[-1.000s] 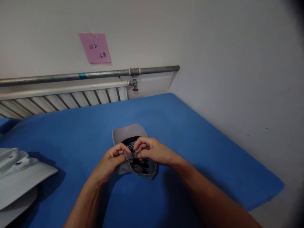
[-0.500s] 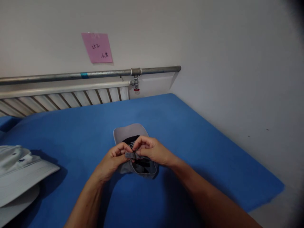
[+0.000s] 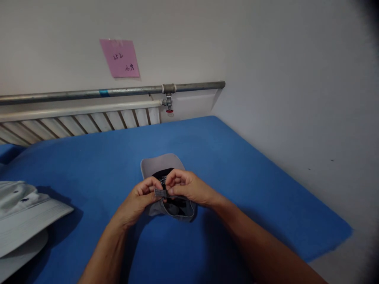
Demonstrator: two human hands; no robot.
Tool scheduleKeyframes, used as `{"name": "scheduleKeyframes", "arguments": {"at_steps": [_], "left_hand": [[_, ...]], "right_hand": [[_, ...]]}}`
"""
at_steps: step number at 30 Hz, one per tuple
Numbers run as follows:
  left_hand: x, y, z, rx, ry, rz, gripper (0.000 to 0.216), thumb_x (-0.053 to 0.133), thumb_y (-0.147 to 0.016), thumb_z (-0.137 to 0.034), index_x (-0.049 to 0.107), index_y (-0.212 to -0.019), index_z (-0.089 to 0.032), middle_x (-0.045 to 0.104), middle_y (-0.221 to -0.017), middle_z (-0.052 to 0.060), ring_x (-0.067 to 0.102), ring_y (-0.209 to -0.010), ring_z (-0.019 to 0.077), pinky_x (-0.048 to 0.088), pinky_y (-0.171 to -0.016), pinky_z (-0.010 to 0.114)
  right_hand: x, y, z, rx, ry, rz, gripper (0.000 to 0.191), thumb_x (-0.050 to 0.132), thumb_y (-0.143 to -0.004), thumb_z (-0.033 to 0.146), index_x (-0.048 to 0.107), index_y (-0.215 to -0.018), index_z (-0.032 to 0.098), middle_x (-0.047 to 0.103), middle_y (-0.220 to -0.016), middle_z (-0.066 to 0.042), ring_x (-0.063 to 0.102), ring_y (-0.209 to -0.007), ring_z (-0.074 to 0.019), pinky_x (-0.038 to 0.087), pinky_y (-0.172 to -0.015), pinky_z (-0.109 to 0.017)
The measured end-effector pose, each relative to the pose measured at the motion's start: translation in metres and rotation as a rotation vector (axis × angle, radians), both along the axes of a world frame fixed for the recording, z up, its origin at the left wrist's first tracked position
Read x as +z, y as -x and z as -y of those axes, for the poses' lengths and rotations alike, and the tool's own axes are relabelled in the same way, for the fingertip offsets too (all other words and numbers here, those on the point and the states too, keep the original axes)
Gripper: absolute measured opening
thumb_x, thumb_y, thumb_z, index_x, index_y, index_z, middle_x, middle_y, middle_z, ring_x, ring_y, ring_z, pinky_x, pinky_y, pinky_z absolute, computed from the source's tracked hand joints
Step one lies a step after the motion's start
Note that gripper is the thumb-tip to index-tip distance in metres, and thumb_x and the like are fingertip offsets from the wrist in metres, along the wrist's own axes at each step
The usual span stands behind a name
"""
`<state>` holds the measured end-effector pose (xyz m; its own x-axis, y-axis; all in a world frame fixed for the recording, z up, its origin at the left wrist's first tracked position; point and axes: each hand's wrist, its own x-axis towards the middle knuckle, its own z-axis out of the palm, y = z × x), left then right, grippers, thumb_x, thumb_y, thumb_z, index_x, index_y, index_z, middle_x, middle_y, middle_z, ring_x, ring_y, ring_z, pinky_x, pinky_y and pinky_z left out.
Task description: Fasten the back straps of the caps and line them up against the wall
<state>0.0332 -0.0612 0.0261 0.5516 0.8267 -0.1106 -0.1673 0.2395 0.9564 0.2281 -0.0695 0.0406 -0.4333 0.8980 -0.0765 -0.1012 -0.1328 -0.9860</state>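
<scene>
A grey cap (image 3: 161,163) lies upside down on the blue surface (image 3: 225,165), its brim pointing away from me and its dark lining showing. Both hands are over its near edge. My left hand (image 3: 139,199) and my right hand (image 3: 186,187) are closed in a pinch on the cap's grey back strap (image 3: 162,193), which runs between the fingertips. The fingers hide part of the cap's back opening.
A white bucket hat (image 3: 20,215) lies at the left edge on the blue surface. Behind it are a white radiator (image 3: 79,122), a metal pipe (image 3: 118,92) with a red valve, and a pink note (image 3: 120,58) on the wall. The surface's right edge meets a pale wall.
The hands have kept their pinch on the strap, shifting it slightly between the fingertips. The cap and the bucket hat have stayed in place.
</scene>
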Motion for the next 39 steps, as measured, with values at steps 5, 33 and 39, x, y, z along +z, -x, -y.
{"name": "scheduleKeyframes", "arguments": {"at_steps": [5,33,39], "left_hand": [[0.005,-0.002,0.001,-0.012,0.029,-0.007,0.018,0.075,-0.075,-0.025,0.06,-0.078,-0.017,0.068,-0.069,-0.001,0.061,-0.064,0.0086,0.044,-0.063,0.019],[0.009,-0.003,0.003,-0.032,0.095,-0.025,0.02,0.075,-0.071,-0.019,0.056,-0.076,-0.017,0.068,-0.069,-0.002,0.062,-0.062,0.009,0.045,-0.061,0.019],[0.01,-0.001,0.003,-0.045,0.087,-0.053,0.018,0.072,-0.069,-0.014,0.057,-0.079,-0.018,0.066,-0.071,-0.003,0.059,-0.064,0.0078,0.042,-0.06,0.018]], "right_hand": [[0.008,0.002,0.003,-0.036,-0.081,0.056,0.012,0.059,-0.076,0.014,0.063,-0.086,0.02,0.061,-0.08,0.002,0.058,-0.075,-0.0099,0.046,-0.073,-0.025],[0.008,-0.005,0.002,0.058,-0.161,0.039,0.007,0.063,-0.079,0.023,0.058,-0.083,0.02,0.057,-0.077,0.003,0.053,-0.071,-0.0097,0.043,-0.068,-0.024],[0.004,-0.008,-0.003,0.032,-0.089,0.054,0.007,0.065,-0.075,0.022,0.06,-0.077,0.018,0.055,-0.067,0.005,0.049,-0.062,-0.0083,0.04,-0.061,-0.022]]}}
